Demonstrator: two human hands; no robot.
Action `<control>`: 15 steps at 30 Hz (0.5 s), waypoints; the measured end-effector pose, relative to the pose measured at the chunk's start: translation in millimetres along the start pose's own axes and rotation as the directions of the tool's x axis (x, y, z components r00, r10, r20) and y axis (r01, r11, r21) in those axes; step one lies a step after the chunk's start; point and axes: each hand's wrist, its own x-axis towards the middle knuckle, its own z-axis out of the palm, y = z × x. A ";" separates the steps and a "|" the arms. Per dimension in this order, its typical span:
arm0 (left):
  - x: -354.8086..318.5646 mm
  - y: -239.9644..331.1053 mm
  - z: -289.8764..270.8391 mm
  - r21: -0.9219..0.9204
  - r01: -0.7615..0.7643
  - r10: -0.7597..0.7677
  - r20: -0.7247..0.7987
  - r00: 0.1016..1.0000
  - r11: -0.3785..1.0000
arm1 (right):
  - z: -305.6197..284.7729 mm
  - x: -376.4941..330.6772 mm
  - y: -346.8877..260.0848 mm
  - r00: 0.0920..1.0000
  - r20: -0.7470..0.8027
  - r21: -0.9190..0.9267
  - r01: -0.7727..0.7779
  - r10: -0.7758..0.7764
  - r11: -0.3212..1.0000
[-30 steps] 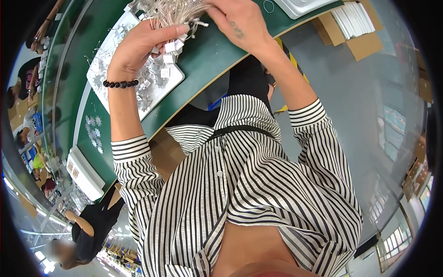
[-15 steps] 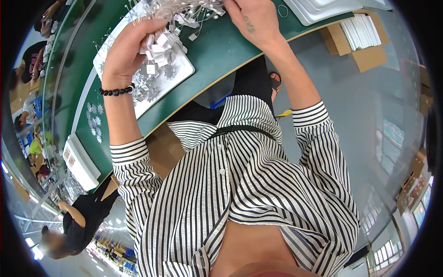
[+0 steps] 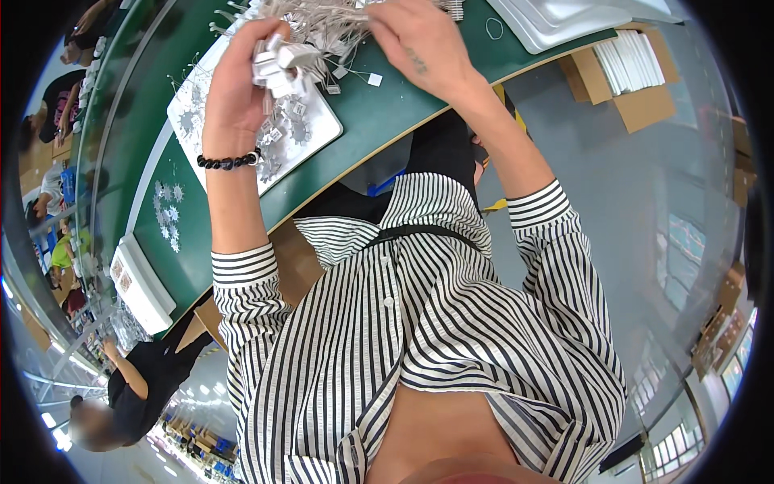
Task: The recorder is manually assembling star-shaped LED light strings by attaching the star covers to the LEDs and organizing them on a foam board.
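Factory workshop: green bench point(image 3: 379, 105), cartons point(image 3: 643, 110)

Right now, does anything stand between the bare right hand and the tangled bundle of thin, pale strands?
Nothing visible does: the bare right hand is at the tangled bundle of thin, pale strands. The bare left hand, holding small white tags, is farther left, not between.

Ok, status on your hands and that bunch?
Left hand closed on white tags. Right hand at pale cords, grip unclear. Left hand and tags partly hide the white tray.
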 end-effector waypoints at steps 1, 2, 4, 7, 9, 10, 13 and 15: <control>-1.9 0.6 1.5 0.139 -0.014 0.023 -0.062 0.998 0.990 | -0.3 1.1 -1.4 0.998 -0.048 0.058 0.037 -0.034 0.998; -3.1 2.0 3.5 0.139 -0.018 0.027 -0.059 0.998 0.990 | 0.6 1.1 1.0 0.998 -0.052 0.056 0.039 -0.037 0.998; -6.5 2.0 4.7 0.047 -0.031 0.034 -0.062 0.997 0.998 | 12.2 -4.7 12.4 0.998 0.061 0.004 -0.003 0.002 1.000; -8.4 0.0 -0.2 -0.045 -0.047 0.043 -0.070 0.997 0.998 | 21.2 -8.2 22.8 0.984 0.171 -0.048 -0.036 0.044 0.998; -7.3 3.0 -16.0 -0.415 0.051 0.055 0.242 0.969 0.908 | 18.4 -2.4 19.4 0.998 0.050 -0.020 0.039 -0.038 0.999; -6.5 5.2 -24.2 -0.563 0.139 0.107 0.382 0.918 0.815 | 17.4 1.4 16.5 0.997 -0.012 -0.007 0.079 -0.079 0.997; -6.4 5.8 -29.9 -0.658 0.224 0.182 0.489 0.853 0.719 | 8.2 7.0 7.5 0.962 -0.195 0.003 0.198 -0.194 0.980; -14.3 7.0 -30.1 -0.619 0.162 0.176 0.447 0.877 0.768 | 9.7 5.0 -23.0 0.930 -0.315 0.094 0.231 -0.192 0.968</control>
